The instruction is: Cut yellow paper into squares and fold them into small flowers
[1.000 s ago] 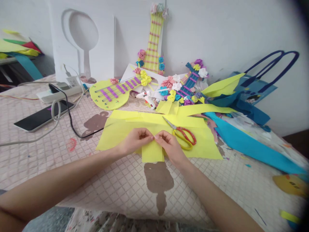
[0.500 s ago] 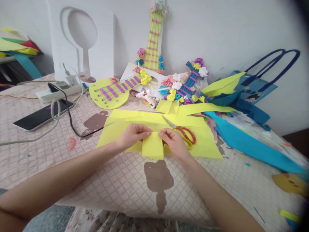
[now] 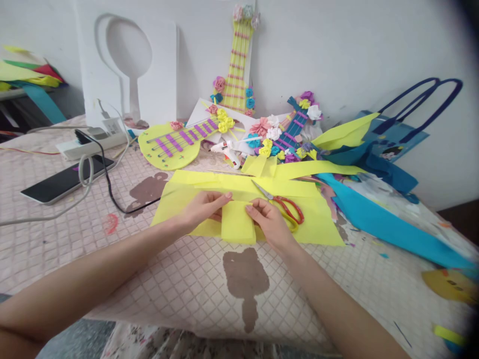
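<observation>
Over the near edge of a sheet, the right hand pinches a folded strip beside the left hand, its fingers nearly together, hold unclear; aligned edges should keep folds crisp.

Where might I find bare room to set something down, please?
Between the left forearm and right forearm, nearer than the held yellow strip, is bare tablecloth; more lies between the left forearm and grey cable. It's crowded beyond the yellow sheet, around the glue gun.
</observation>
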`<state>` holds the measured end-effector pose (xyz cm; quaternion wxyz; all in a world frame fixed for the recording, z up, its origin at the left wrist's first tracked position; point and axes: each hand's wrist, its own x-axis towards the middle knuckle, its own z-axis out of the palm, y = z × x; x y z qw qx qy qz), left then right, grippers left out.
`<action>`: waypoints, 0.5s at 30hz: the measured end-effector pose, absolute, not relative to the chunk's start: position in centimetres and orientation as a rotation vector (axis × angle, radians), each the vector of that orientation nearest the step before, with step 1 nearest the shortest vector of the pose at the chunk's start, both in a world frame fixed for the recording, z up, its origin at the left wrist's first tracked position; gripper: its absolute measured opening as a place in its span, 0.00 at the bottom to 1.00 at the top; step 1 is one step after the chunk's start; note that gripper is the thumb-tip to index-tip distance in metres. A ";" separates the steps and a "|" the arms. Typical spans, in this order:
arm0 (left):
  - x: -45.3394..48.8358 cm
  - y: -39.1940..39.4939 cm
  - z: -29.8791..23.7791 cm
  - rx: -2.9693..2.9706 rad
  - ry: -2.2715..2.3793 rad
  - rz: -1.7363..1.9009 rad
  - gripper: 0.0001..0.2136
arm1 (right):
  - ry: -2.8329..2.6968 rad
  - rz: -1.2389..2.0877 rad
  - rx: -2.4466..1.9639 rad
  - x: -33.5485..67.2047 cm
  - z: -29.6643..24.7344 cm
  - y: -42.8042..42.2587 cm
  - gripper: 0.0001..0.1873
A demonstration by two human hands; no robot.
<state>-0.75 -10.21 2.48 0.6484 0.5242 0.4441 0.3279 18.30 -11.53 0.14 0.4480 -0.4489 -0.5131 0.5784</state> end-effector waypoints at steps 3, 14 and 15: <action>-0.8 -10.1 2.2 1.191 1.021 0.670 0.16 | -1.257 1.417 -1.108 18.3 0.2 -11.5 0.16; -0.6 -10.2 1.8 1.236 1.032 0.676 0.12 | -1.249 1.438 -1.073 18.1 0.6 -11.9 0.13; -0.6 -10.2 1.8 1.229 1.027 0.679 0.12 | -1.253 1.427 -1.076 18.1 0.5 -11.8 0.13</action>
